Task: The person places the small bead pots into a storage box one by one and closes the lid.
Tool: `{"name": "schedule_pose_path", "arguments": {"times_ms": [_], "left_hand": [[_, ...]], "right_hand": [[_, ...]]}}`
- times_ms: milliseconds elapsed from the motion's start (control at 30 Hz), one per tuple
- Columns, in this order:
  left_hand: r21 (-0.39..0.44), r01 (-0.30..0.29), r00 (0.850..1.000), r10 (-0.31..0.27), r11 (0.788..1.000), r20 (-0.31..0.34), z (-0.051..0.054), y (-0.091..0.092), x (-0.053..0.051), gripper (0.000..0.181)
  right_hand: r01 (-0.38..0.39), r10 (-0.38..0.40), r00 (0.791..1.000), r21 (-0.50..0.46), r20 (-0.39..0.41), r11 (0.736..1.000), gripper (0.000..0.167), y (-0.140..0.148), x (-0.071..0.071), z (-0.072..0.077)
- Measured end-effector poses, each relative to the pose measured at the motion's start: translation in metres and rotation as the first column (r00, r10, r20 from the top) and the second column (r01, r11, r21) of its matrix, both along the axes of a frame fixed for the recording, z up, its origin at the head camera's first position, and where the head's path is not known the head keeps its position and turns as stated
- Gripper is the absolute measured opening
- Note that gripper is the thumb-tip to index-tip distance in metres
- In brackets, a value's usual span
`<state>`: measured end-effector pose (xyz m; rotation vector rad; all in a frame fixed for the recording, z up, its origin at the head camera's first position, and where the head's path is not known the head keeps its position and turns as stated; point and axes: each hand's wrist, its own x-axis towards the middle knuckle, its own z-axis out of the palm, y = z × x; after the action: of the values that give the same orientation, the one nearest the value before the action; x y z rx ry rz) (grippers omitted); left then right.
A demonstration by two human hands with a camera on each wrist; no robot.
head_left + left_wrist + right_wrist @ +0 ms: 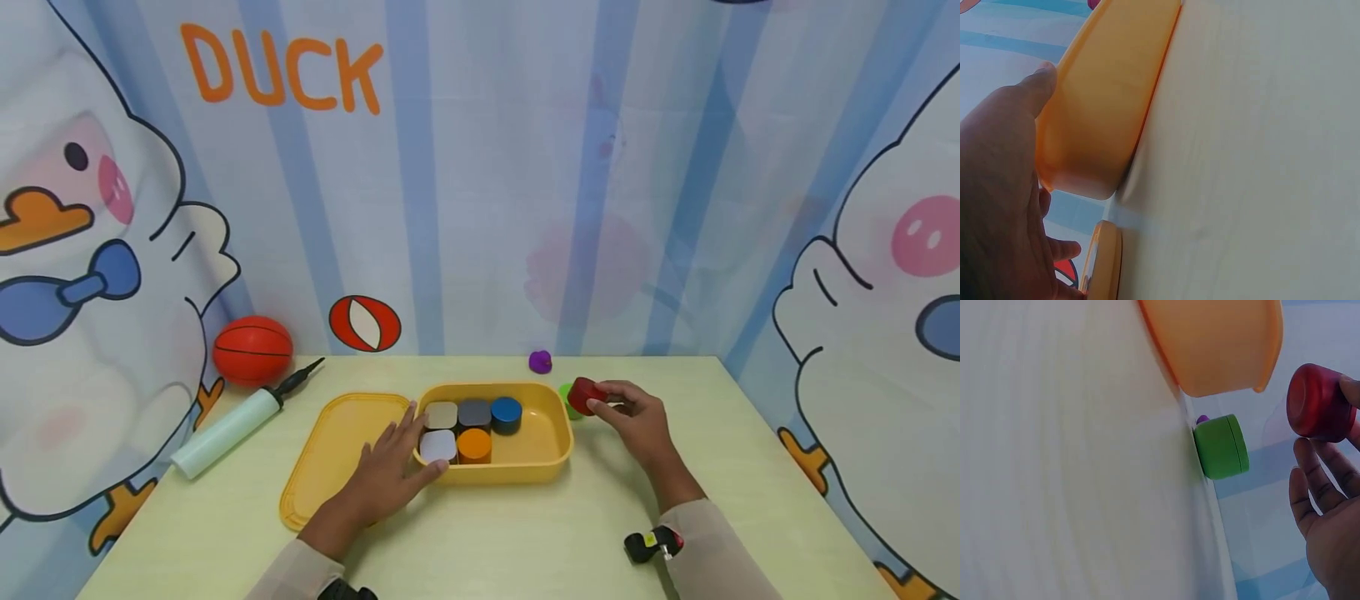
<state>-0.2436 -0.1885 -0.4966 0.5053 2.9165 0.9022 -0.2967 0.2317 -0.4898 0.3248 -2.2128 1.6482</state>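
My right hand [641, 425] pinches a small red round tin [586, 396] between thumb and fingers, raised off the table by the yellow box's right end. In the right wrist view the red tin [1319, 403] is tilted, its other fingers spread below. A green round tin [1219, 447] stands on the table, partly hidden in the head view. My left hand [384, 482] rests on the left end of the yellow box [510, 474], fingers extended, thumb at the front rim. Inside the box sit several tins: beige [441, 415], grey [474, 412], blue [506, 414], white [438, 446] and orange [474, 445].
A yellow lid [326, 450] lies flat left of the box, partly under my left arm. Farther left are a pale green hand pump [228, 432] and a red ball [253, 350]. A small purple object [540, 361] lies near the table's back edge.
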Motion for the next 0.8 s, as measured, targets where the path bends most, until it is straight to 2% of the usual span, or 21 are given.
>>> {"name": "schedule_pose_path", "arguments": {"times_ms": [233,467,800], "left_hand": [[-0.010,-0.004,1.000,0.004,1.000,-0.007,0.000,0.001,0.000,0.090],[-0.010,-0.006,1.000,0.006,1.000,-0.009,-0.001,0.000,0.001,0.090],[-0.017,-0.007,1.000,0.006,1.000,-0.002,0.000,0.001,0.000,0.090]], "right_hand": [[-0.065,0.066,0.995,0.022,-0.073,0.998,0.029,-0.014,0.001,0.008],[-0.111,0.122,0.985,0.090,-0.125,0.990,0.031,-0.028,0.004,0.011],[-0.122,0.151,0.978,0.197,-0.141,0.973,0.029,-0.046,0.005,0.011]]}}
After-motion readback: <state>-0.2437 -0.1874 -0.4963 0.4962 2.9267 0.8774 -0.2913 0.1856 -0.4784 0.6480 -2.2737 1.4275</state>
